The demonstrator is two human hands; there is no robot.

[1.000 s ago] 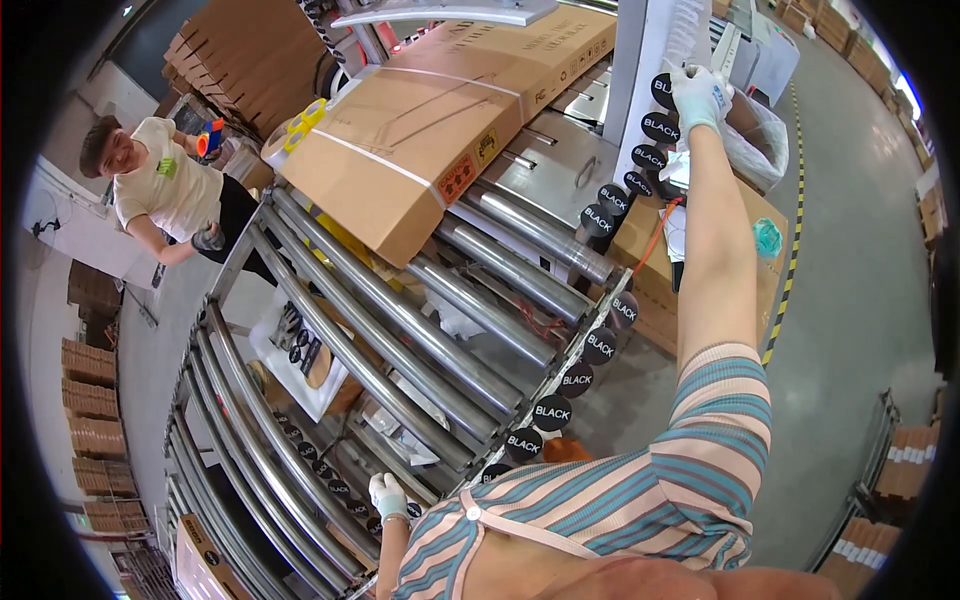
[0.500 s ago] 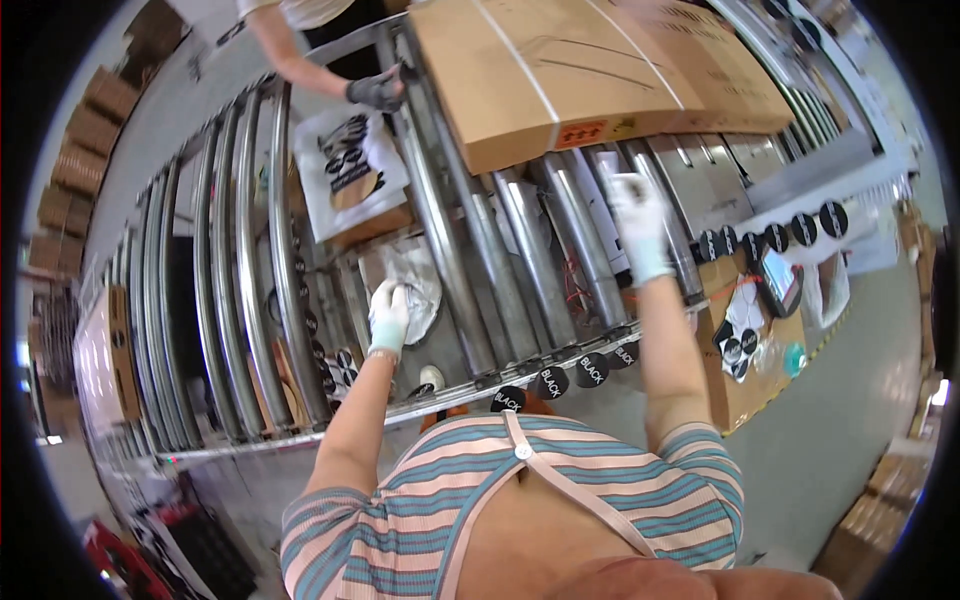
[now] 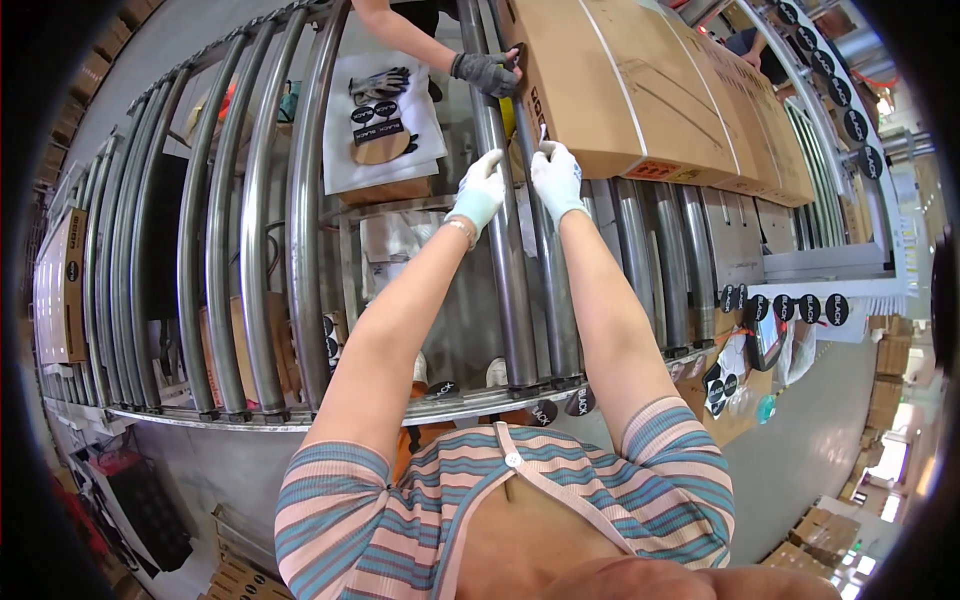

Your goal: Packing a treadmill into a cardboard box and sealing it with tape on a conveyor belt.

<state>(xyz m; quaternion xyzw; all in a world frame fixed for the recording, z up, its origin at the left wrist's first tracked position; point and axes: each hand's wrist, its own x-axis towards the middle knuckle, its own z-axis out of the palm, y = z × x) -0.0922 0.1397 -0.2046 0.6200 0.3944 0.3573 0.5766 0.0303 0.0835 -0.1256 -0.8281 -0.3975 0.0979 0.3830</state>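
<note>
My left hand [image 3: 482, 188], in a white glove, hovers over a steel roller [image 3: 512, 290] with its fingers drawn together. What it holds, if anything, I cannot make out. Close to its right, my right hand [image 3: 557, 180], gloved the same way, pinches a thin white slip [image 3: 543, 133] seen nearly edge-on. Just beyond both hands lies a large cardboard box [image 3: 590, 90] with white straps, resting on the rollers. A co-worker's grey-gloved hand [image 3: 486, 73] touches the left end of this box.
Left of my hands, a white sheet [image 3: 345, 175] bearing a pair of gloves sits low between the rollers. A flat carton [image 3: 62, 290] stands at the conveyor's far left. At right are a handheld device [image 3: 768, 335] and a metal frame [image 3: 830, 265]. Another person's arm [image 3: 755, 45] shows beyond the box.
My left hand has risen from low among the rollers, up and right. My right hand has come left with the white slip, so both are together. The view has shifted; the box appears farther right.
</note>
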